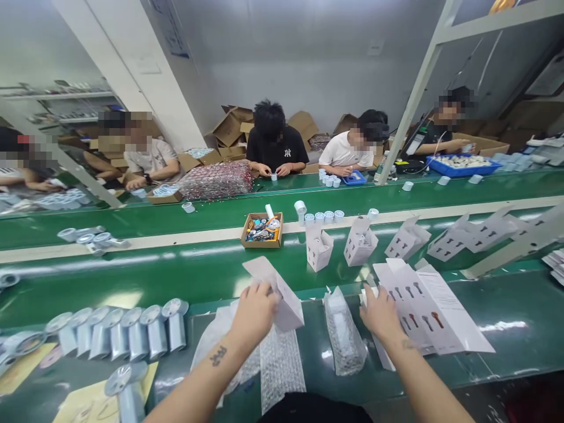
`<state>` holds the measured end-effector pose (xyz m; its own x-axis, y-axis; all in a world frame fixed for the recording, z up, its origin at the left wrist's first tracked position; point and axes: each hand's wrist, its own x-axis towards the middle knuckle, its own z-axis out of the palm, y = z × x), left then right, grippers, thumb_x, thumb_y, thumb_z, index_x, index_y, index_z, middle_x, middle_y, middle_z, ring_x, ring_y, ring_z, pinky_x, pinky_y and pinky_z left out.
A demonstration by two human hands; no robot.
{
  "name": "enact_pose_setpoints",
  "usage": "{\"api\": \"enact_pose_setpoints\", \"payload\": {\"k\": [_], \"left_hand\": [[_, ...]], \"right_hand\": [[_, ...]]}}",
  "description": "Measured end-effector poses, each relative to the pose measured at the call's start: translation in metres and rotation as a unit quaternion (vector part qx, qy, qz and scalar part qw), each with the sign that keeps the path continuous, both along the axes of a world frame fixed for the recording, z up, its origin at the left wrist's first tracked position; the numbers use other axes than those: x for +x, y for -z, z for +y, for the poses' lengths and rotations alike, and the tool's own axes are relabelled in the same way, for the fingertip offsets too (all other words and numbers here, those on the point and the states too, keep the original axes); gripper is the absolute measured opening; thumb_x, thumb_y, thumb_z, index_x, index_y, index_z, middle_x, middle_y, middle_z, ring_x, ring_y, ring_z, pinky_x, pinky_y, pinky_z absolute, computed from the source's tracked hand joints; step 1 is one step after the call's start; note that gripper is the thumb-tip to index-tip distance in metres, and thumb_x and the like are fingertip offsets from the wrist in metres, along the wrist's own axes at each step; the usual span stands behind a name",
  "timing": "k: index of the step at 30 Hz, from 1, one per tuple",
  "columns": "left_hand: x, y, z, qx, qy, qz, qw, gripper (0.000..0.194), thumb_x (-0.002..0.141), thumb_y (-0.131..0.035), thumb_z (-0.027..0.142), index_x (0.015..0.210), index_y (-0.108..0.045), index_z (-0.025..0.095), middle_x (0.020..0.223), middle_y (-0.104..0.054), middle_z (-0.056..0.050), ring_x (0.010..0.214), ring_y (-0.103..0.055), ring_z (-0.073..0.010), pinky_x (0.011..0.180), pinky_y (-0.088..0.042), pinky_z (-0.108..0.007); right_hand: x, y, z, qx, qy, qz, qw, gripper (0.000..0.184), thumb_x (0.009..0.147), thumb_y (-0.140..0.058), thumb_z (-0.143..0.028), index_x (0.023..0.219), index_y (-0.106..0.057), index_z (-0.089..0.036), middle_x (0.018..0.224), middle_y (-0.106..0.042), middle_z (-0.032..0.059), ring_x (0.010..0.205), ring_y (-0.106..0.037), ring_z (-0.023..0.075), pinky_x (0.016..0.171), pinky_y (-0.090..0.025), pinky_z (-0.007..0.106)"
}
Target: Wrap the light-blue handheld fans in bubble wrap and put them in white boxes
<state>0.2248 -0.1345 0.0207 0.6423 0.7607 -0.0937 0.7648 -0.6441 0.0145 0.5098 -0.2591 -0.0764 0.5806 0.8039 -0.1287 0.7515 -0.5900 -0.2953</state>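
Gripped in left hand (pixel 258 305): white carton (pixel 289 302), above bubble wrap (pixel 282 367). At right hand (pixel 381 311), closure impossible to tell from here: printed card (pixel 423 308). Between: pale item inside bubble-wrap pouch (pixel 346 346). Beyond: cardboard tray (pixel 263 243) of mixed small parts (pixel 263 228).

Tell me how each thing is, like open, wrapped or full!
Left hand: holding the white box
White box: flap open
Right hand: fingers curled, hold unclear
Bubble-wrapped pack: lying down
Printed cartons: unfolded, flat
Row of pale-blue parts: standing upright
Standing white boxes: flaps up
Cardboard tray: open, filled
Large blue tray: filled
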Motion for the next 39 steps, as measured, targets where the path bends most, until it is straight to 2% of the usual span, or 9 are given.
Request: {"api": "enact_pose_setpoints", "payload": {"k": [10,15,19,23,28,31,33,36,39], "left_hand": [[0.048,0.025,0.110,0.030,-0.005,0.039,0.999,0.033,0.086,-0.041,0.003,0.100,-0.067,0.018,0.123,-0.055,-0.013,0.117,-0.047,-0.0262,0.087,-0.046,-0.036],[0.088,0.047,0.041,0.027,0.131,-0.012,0.991,0.030,0.085,-0.045,0.007,0.107,-0.064,0.015,0.115,-0.061,-0.018,0.110,-0.053,-0.0302,0.091,-0.041,-0.045],[0.132,0.114,-0.046,-0.090,0.453,0.020,0.887,0.030,0.084,-0.061,0.024,0.113,-0.064,0.029,0.128,-0.062,-0.009,0.124,-0.050,-0.0291,0.099,-0.037,-0.049],[0.149,0.152,-0.074,-0.100,0.530,0.059,0.840,0.024,0.085,-0.061,0.023,0.102,-0.068,0.039,0.102,-0.071,-0.003,0.106,-0.061,-0.0265,0.091,-0.042,-0.049],[0.115,0.081,-0.026,-0.111,0.466,0.013,0.878,0.018,0.079,-0.064,0.017,0.095,-0.063,0.023,0.104,-0.067,-0.009,0.099,-0.060,-0.0247,0.080,-0.048,-0.039],[0.082,0.015,0.004,-0.137,0.209,-0.188,0.950,0.018,0.084,-0.056,0.025,0.102,-0.057,0.020,0.104,-0.064,-0.009,0.096,-0.060,-0.0221,0.082,-0.050,-0.035],[0.068,-0.015,0.009,-0.153,0.035,-0.370,0.916,0.019,0.088,-0.051,0.034,0.100,-0.054,0.020,0.096,-0.063,-0.006,0.089,-0.061,-0.0197,0.079,-0.051,-0.033],[0.066,-0.028,0.001,-0.163,-0.108,-0.524,0.829,0.028,0.086,-0.052,0.045,0.099,-0.053,0.019,0.086,-0.063,-0.002,0.076,-0.062,-0.0182,0.068,-0.050,-0.030],[0.070,-0.014,-0.012,-0.134,-0.130,-0.517,0.835,0.027,0.085,-0.052,0.043,0.094,-0.054,0.018,0.084,-0.063,-0.004,0.076,-0.062,-0.0196,0.068,-0.050,-0.032]], "right_hand": [[0.010,0.016,0.030,-0.150,-0.002,-0.053,0.987,0.049,0.069,-0.058,-0.003,0.116,-0.061,-0.017,0.122,-0.053,0.0237,0.111,-0.054,0.0382,0.082,-0.044,0.047],[0.012,0.006,0.020,-0.126,-0.003,-0.026,0.992,0.056,0.065,-0.057,-0.002,0.119,-0.057,-0.017,0.132,-0.046,0.0237,0.108,-0.057,0.0364,0.082,-0.046,0.043],[0.017,-0.009,0.012,-0.072,-0.015,-0.018,0.997,0.062,0.069,-0.055,-0.007,0.129,-0.049,-0.017,0.134,-0.044,0.0216,0.118,-0.052,0.0352,0.098,-0.040,0.043],[0.026,-0.021,-0.001,0.052,-0.027,0.044,0.997,0.061,0.070,-0.055,-0.013,0.130,-0.046,-0.021,0.132,-0.048,0.0158,0.126,-0.047,0.0323,0.105,-0.038,0.044],[0.027,-0.020,-0.017,0.213,-0.032,0.186,0.959,0.059,0.069,-0.058,-0.022,0.126,-0.044,-0.025,0.131,-0.051,0.0102,0.128,-0.048,0.0282,0.108,-0.040,0.046],[0.006,-0.013,-0.015,0.250,-0.036,0.265,0.931,0.059,0.069,-0.062,-0.024,0.125,-0.042,-0.025,0.134,-0.049,0.0108,0.127,-0.048,0.0285,0.105,-0.044,0.046],[-0.014,-0.007,-0.009,0.267,-0.074,0.295,0.914,0.061,0.067,-0.066,-0.022,0.124,-0.042,-0.024,0.135,-0.049,0.0111,0.128,-0.048,0.0287,0.104,-0.044,0.046],[-0.042,-0.002,0.001,0.286,-0.121,0.311,0.898,0.072,0.064,-0.072,-0.022,0.128,-0.041,-0.023,0.133,-0.051,0.0123,0.127,-0.049,0.0311,0.107,-0.042,0.049],[-0.052,0.003,0.003,0.297,-0.119,0.311,0.895,0.071,0.061,-0.076,-0.023,0.125,-0.045,-0.022,0.125,-0.056,0.0121,0.119,-0.055,0.0330,0.101,-0.046,0.051]]}}
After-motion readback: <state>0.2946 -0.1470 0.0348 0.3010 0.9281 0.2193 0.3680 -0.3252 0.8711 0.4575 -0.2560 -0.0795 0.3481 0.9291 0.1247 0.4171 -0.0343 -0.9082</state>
